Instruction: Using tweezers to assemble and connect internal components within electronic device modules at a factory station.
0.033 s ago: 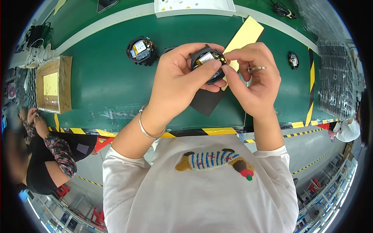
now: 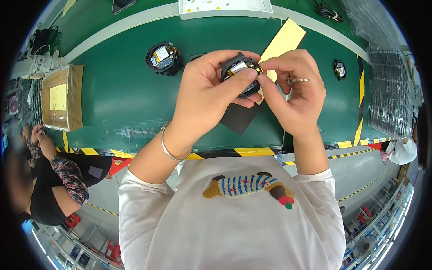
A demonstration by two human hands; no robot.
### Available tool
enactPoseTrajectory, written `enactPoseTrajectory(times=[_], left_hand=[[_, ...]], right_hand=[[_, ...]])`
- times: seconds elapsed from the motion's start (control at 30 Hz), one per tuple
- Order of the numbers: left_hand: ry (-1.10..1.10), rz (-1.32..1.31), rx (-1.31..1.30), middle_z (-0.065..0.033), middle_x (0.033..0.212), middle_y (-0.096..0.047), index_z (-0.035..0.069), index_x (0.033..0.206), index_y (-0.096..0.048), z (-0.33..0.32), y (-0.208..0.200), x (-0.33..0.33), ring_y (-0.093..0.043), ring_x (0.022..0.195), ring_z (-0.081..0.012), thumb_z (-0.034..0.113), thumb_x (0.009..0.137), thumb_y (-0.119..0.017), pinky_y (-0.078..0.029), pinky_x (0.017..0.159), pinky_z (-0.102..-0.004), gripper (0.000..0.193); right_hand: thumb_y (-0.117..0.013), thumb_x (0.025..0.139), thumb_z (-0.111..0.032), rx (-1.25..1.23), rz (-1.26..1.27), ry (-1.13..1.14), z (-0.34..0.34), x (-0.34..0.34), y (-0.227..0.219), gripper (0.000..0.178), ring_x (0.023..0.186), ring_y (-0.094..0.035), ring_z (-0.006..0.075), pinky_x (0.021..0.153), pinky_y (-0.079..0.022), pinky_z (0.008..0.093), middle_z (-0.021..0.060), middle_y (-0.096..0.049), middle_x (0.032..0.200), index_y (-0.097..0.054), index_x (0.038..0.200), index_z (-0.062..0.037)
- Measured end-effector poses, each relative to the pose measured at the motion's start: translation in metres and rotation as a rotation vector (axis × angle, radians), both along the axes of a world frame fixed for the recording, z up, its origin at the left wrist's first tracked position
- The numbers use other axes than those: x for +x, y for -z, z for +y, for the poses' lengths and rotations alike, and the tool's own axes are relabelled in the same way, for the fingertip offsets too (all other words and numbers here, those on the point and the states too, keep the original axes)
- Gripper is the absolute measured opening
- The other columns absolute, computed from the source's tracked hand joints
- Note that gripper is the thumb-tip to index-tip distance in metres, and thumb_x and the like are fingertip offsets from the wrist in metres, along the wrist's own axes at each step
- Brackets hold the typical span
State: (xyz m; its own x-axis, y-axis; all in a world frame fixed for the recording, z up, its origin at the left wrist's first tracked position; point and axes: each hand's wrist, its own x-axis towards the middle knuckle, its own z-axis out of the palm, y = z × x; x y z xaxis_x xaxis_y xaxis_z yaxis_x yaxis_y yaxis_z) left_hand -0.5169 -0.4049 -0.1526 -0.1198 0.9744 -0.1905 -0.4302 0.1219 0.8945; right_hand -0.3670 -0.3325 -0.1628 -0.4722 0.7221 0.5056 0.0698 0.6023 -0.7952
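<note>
My left hand [image 2: 208, 87] grips an opened black watch case [image 2: 240, 72], thumb across its face and fingers behind it. Inside the case show a white-labelled battery and small circuit parts. My right hand [image 2: 294, 87] has thumb and forefinger pinched together at the case's right edge; what lies between the tips is too small to make out. A silvery metal piece [image 2: 298, 81] sits at the curled fingers of that hand, and I cannot tell whether it is a ring or a tool. Beneath the hands lies a yellow sheet [image 2: 284, 40] beside a dark flat piece [image 2: 240, 118].
On the green table rest a stack of opened watch cases [image 2: 163, 59] to the left and a single one [image 2: 339, 70] to the right. A cardboard box [image 2: 75, 96], a white tray [image 2: 225, 14] and stacked clear plastic trays [image 2: 390, 90] stand around. Another person's hands [image 2: 39, 135] are at far left.
</note>
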Motion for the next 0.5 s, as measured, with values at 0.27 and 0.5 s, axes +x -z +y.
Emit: enactPoseTrajectory(times=[0.27,0.5], left_hand=[[-0.065,-0.034,0.056,-0.0125,0.099,-0.063,-0.007,0.115,-0.055,-0.0035,0.0052,0.0059,-0.065,0.084,-0.0169,0.004,0.088,-0.055,-0.061,0.065,-0.0300,0.029],[-0.036,-0.048,0.047,-0.0124,0.100,-0.063,-0.006,0.116,-0.055,-0.0045,0.0009,0.0037,-0.065,0.085,-0.0170,0.006,0.088,-0.056,-0.061,0.066,-0.0307,0.030]], right_hand=[[-0.069,0.068,0.004,-0.101,0.030,0.018,-0.0066,-0.0037,0.0019,0.019,0.054,-0.044,0.0041,0.041,-0.030,0.0177,0.0038,-0.056,0.081,-0.066,0.085,-0.0024],[-0.068,0.069,0.006,-0.254,0.110,-0.061,-0.0043,-0.0022,0.0025,0.016,0.052,-0.041,0.0025,0.044,-0.030,0.0160,0.0031,-0.054,0.080,-0.067,0.082,-0.0024]])
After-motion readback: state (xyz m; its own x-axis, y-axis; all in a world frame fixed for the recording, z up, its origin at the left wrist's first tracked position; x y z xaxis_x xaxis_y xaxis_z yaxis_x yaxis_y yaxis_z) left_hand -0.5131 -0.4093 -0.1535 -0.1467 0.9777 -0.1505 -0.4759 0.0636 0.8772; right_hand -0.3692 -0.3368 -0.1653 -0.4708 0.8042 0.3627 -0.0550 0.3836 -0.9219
